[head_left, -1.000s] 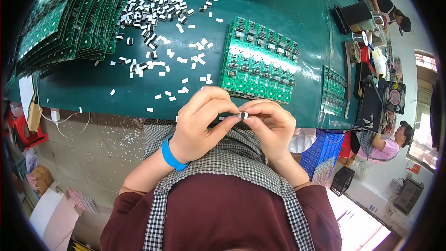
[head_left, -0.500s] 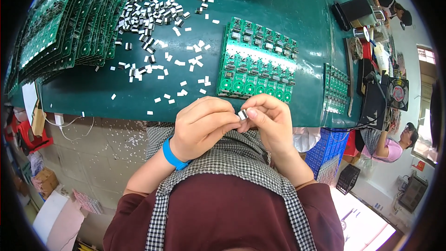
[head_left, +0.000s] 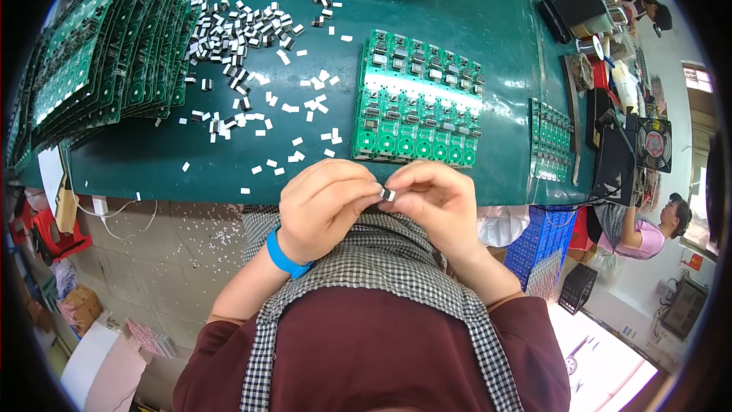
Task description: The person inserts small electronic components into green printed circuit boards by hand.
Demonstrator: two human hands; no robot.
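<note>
A small black-and-white electronic component [head_left: 387,194] sits between my two hands, just off the table's near edge. My left hand [head_left: 324,202], with a blue band at its wrist, pinches its left side between thumb and fingertips. My right hand [head_left: 436,202] is closed at its other side, forefinger above and thumb below. Beyond the hands lies a stack of green circuit boards [head_left: 415,118] fitted with small parts. Left of that stack, a heap of similar black-and-white components [head_left: 240,30] spreads out, with small white pieces [head_left: 313,107] scattered near it.
Many green circuit boards [head_left: 107,53] lean together at the far left, and more stand at the back. A smaller board stack [head_left: 550,137] lies at right, near a solder spool [head_left: 589,46] and a fan [head_left: 653,145]. A blue crate [head_left: 537,240] stands below the table. Two other people are at right.
The component has turned and shifted slightly left between my fingers. My right thumb has slid from its top to its lower side. The view has shifted a little.
</note>
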